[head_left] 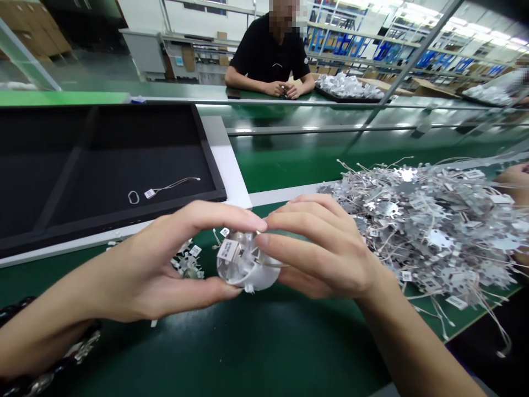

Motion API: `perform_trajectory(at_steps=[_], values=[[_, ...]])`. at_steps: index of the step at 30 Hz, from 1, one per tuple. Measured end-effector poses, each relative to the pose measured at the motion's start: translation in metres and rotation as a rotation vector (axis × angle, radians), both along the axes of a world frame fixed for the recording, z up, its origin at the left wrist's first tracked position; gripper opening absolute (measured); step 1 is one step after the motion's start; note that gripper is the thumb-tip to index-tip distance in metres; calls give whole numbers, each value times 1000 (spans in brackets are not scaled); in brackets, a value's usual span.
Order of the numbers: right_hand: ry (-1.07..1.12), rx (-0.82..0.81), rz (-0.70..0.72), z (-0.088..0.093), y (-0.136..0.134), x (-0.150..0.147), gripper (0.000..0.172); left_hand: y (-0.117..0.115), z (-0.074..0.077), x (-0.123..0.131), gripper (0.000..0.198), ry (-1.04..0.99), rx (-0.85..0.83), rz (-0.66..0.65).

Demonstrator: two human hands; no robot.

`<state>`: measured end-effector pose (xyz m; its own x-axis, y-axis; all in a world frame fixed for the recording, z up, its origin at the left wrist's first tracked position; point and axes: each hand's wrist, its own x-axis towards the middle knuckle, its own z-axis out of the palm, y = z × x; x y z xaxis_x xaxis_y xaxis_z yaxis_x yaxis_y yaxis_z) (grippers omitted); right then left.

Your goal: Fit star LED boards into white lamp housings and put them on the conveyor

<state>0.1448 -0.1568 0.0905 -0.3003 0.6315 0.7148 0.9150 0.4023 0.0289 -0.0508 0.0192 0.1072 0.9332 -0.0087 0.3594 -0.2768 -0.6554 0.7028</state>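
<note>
Between my two hands, above the green table, is a round white plastic housing (264, 277) with clear and white parts inside and a small printed label (227, 250) on one side. My left hand (165, 264) grips it from the left, thumb below and forefinger over the top. My right hand (318, 248) closes on its right side, fingertips pressing at the upper edge. What the right fingertips touch inside the housing is partly hidden. Behind my left hand lie several small metal pieces with labels (192, 259).
At right, a large heap of silvery star-shaped metal plates with thin wires (430, 226) covers the table. A black tray (157, 138) at left holds a wired label piece (149, 193) and a small ring (133, 197). Across the line sits a person (268, 60) near a tray of white parts (347, 87).
</note>
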Motion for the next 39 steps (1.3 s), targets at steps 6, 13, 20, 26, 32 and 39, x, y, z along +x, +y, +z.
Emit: perform_trajectory(at_steps=[6, 13, 20, 26, 32, 39], values=[[-4, -80, -50, -2, 1, 0, 34, -2, 4, -1, 71, 63, 35, 160], [-1, -50, -23, -6, 4, -2, 25, -14, 16, -3, 66, 194, 8, 234], [23, -6, -169, -10, 8, 8, 23, 0, 15, 2, 53, 120, 39, 305], [-116, -283, -601, -36, 20, 26, 25, 2, 14, 8, 26, 154, 267, 339], [-169, -430, -719, -50, 27, 28, 20, 2, 1, 8, 22, 262, 494, 178], [-171, -507, -685, -47, 24, 20, 33, 13, -15, 3, 11, 358, 575, 43]])
